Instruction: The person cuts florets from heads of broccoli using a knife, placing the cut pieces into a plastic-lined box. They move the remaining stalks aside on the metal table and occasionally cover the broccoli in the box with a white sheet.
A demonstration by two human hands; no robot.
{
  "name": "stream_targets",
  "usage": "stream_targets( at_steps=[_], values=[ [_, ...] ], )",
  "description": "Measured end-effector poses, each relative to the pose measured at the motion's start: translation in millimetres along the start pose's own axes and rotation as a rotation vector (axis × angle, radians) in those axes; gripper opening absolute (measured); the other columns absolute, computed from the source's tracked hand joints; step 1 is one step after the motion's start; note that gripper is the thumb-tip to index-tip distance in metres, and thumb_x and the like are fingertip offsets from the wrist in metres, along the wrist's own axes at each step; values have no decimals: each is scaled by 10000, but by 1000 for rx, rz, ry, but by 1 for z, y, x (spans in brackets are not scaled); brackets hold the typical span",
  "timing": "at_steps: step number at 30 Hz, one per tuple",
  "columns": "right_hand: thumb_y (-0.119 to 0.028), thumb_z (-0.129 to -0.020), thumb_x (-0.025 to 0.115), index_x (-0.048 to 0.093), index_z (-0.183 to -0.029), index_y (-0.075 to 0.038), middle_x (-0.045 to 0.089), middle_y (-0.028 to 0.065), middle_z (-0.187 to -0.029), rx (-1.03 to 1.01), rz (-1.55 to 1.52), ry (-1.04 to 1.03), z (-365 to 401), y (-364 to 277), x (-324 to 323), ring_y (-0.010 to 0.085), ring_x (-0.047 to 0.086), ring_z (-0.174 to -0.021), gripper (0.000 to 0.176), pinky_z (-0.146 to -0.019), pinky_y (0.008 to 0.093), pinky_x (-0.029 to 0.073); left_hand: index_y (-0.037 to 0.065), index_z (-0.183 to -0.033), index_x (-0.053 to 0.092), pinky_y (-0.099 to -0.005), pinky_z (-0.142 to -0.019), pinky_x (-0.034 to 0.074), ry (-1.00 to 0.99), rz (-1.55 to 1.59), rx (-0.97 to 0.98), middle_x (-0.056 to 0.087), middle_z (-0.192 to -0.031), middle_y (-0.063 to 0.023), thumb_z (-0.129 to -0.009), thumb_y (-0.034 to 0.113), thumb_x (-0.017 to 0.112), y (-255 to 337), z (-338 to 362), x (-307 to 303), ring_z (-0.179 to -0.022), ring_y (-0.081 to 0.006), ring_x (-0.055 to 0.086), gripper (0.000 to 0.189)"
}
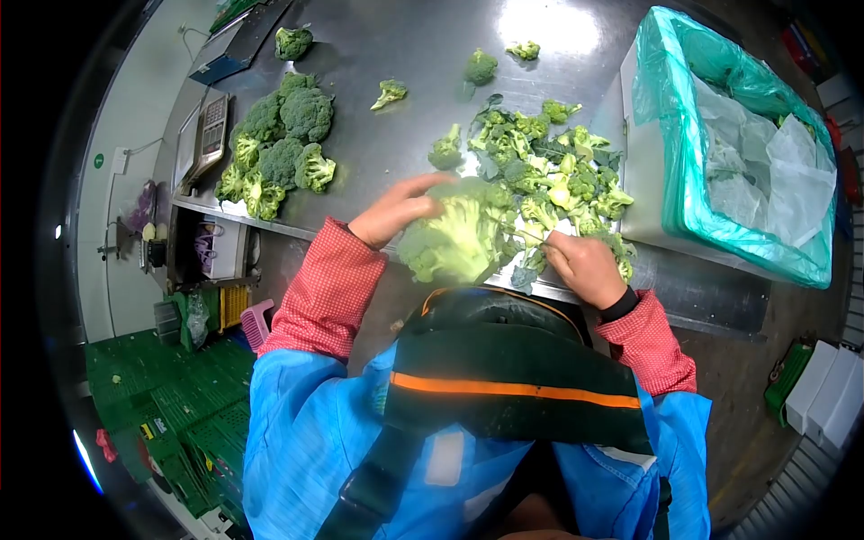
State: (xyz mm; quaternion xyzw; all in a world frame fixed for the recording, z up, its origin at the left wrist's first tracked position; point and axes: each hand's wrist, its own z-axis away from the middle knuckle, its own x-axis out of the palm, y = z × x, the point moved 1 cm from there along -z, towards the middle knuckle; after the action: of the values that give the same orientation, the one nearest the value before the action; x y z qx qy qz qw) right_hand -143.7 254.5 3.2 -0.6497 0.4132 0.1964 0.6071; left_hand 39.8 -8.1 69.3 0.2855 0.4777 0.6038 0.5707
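My left hand (396,212) is closed on the upper left side of a large broccoli head (457,236), which is blurred, with its pale cut stems facing me. My right hand (589,268) is closed on what looks like a small knife (529,238); only a thin dark strip shows, pointing at the broccoli head. Its handle is hidden in the fist. Just beyond both hands lies a heap of broccoli florets (549,171) and leaf bits. One small floret (445,148) sits beyond my left hand.
Whole broccoli heads (286,144) are piled at the left of the metal table (396,54), beside a scale (212,130). Loose pieces lie farther back. A white bin with a green liner (670,171) stands at the right. Green crates (171,387) are on the floor at left.
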Motion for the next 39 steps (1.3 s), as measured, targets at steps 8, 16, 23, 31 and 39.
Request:
stream_targets(
  at_steps=[8, 16, 23, 31, 39],
  values=[
    [-263, -1002, 572, 610, -1049, -16, 542, -17, -674, 702, -937, 108, -13, -10, 3, 70, 471, -591, 254, -541, 229, 368, 49, -1367, 546, -285, -888, 458, 182, 143, 18, 622, -1187, -71, -847, 255, 606, -23, -12, -3, -1060, -148, 559, 563],
    [-221, -822, 732, 623, -1091, -53, 683, 129, -839, 334, -303, 276, -70, -42, -17, 205, 622, -607, 336, -580, 340, 485, 37, -1352, 547, -301, -929, 468, 224, -207, 170, 609, -1176, -73, -814, 169, 635, -9, -28, 21, -1031, -144, 574, 560],
    [8, -850, 664, 567, -1127, -53, 502, -44, -732, 282, -918, 627, -60, -15, 21, 55, 438, -525, 300, -487, 217, 392, 29, -1358, 551, -320, -934, 462, 142, 303, -23, 606, -1259, -113, -835, 247, 630, -13, -23, 25, -1115, -173, 573, 572],
    [14, -860, 671, 485, -1285, -62, 566, 2, -829, 365, -937, 631, -46, -10, -29, 61, 540, -661, 470, -581, 214, 452, 5, -1400, 472, -362, -1012, 492, 191, 679, 10, 607, -1280, -138, -932, 182, 524, -38, -15, 15, -1180, -210, 597, 503],
    [-156, -882, 723, 515, -1352, -46, 663, 75, -927, 299, -836, 124, -68, -28, 6, 111, 650, -750, 525, -631, 227, 502, 9, -1442, 402, -328, -729, 616, 43, 718, -192, 583, -1284, -84, -961, 681, 418, -13, -14, 24, -1071, -157, 632, 827]
  ],
)
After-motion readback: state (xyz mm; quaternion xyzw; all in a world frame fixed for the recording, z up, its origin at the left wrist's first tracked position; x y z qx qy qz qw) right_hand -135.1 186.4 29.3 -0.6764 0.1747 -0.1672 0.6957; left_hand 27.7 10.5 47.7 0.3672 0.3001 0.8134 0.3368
